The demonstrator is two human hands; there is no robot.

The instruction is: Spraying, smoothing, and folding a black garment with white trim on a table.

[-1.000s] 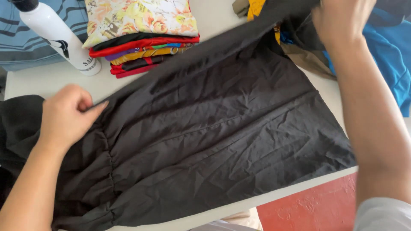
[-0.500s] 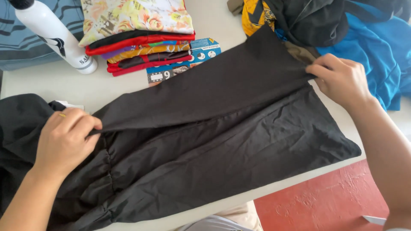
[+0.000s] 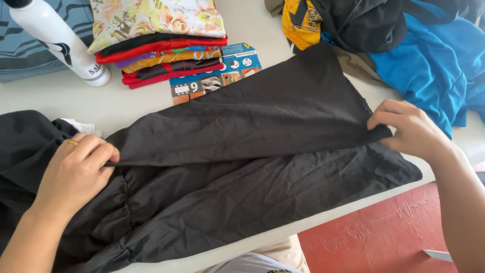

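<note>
A large black garment lies spread across the white table, with its far half folded over toward me. My left hand pinches the folded edge at the gathered waist on the left. My right hand grips the folded edge of the fabric at the hem on the right. More black cloth bunches under my left forearm.
A stack of folded colourful clothes sits at the back, with a printed card beside it. A white bottle stands at back left. A heap of blue, black and yellow clothes lies at back right. Red floor shows below the table edge.
My right hand has brought the far edge of the black garment down toward me, folding it over lengthwise. My left hand stayed at the waist.
</note>
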